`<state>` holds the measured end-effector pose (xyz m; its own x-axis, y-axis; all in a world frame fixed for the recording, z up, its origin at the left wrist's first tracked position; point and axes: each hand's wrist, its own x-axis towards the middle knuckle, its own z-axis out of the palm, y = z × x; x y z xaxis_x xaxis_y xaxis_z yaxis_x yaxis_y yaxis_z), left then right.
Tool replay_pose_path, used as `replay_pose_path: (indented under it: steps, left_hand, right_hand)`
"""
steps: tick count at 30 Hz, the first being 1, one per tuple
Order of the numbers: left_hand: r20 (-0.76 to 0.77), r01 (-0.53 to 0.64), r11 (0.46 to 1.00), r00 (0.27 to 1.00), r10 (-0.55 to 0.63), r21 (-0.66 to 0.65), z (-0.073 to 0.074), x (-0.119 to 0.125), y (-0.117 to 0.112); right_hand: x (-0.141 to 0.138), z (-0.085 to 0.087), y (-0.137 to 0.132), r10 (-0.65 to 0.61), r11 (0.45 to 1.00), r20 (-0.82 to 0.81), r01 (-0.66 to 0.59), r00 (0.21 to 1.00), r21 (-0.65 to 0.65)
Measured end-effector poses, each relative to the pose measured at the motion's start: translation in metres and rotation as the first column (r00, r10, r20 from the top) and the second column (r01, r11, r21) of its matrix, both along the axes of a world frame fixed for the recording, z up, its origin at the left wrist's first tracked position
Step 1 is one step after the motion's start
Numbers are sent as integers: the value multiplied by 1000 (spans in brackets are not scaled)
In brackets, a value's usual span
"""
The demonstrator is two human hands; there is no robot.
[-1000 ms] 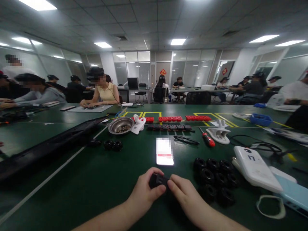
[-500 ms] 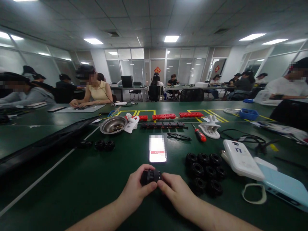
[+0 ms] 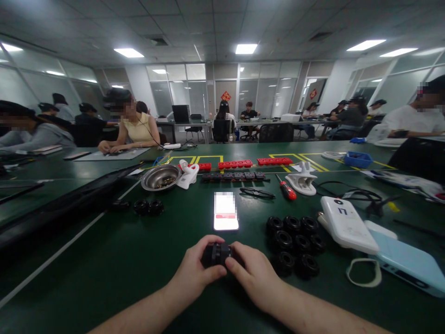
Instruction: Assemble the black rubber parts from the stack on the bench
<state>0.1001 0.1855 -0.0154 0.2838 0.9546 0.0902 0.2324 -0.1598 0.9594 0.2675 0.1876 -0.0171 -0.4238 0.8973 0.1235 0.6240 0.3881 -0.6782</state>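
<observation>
My left hand (image 3: 198, 264) is closed around the left end of a black ribbed cylindrical part (image 3: 218, 253), thumb in front and fingers behind. My right hand (image 3: 253, 270) grips the part's right end between thumb and fingers. The part lies sideways above the green table (image 3: 149, 260); the fingers hide both its ends. Just beyond it a lit phone (image 3: 225, 211) lies flat. Beside my right hand sits a cluster of several black ring-shaped wheels (image 3: 283, 240). Two more black wheels (image 3: 148, 207) stand to the left, with another small black part (image 3: 121, 204) near them.
Farther back are a metal bowl (image 3: 161, 177) with small brass-coloured pieces, a black strip (image 3: 232, 177), red strips (image 3: 235, 164), glasses (image 3: 257, 193) and a screwdriver (image 3: 288, 190). White (image 3: 349, 222) and light-blue devices (image 3: 410, 264) lie right. A long black bag (image 3: 69, 199) runs along the left.
Both hands stay on the black part, and its right end is now more covered by the right fingers. The whole view has shifted slightly.
</observation>
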Motion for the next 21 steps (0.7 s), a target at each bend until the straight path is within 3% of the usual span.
replay_pose_path:
  steps: [7, 13, 17, 21]
  left_hand:
    - [84, 90, 987, 993, -80, -131, -5, -4, 8]
    - [23, -34, 998, 999, 35, -50, 0, 0, 3]
    - [74, 19, 998, 997, -14, -65, -5, -2, 6]
    - [141, 16, 988, 990, 6, -152, -9, -3, 10]
  right_hand:
    - [0, 3, -4, 54, 991, -81, -43, 995, 123]
    - [1, -3, -1, 2, 997, -107, 6, 994, 73]
    - [-1, -6, 0, -11, 998, -51, 14, 999, 58]
    - [1, -2, -4, 55, 979, -110, -32, 992, 201]
